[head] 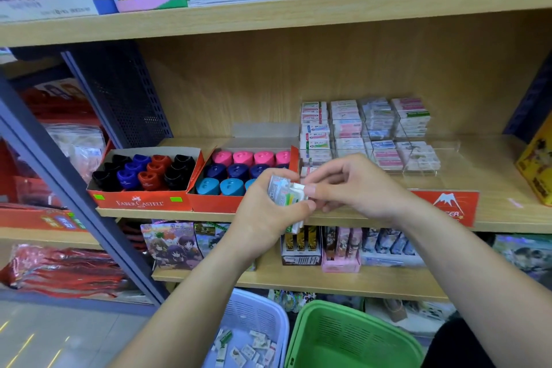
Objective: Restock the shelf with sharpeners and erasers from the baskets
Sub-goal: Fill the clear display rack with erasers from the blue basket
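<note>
Forearms nearest: left forearm (185, 302) and right forearm (478, 278) reach up from the bottom edge, hands meeting in front of the middle shelf (507, 218).

Shelf unit: wood boards, dark metal upright (74, 197) at left.

Below the hands, on the floor: green basket (328, 308), no stock visible inside; white basket (268, 311) just left of it, touching, with loose wrapped erasers (248, 349) in the bottom.

On the middle shelf, left to right:
- Faber-Castell box (140, 203), with black, blue and red sharpeners (143, 170) standing in rows.
- second red box (209, 203) touching it, with pink, navy and teal sharpeners (243, 157); its right part is hidden by the hands.
- eraser stacks (358, 128) in four columns toward the back, inside a clear acrylic tray (433, 158). The tray's right end holds nothing visible.
- red card sign (448, 206) at the shelf's front edge.

Hands:
- left hand (268, 218) has its fingers curled round a small bunch of held erasers (282, 193), level with the shelf front and in front of the second box.
- right hand (355, 185) pinches the end of one white eraser (297, 188) at the top of that bunch with thumb and forefinger.
</note>
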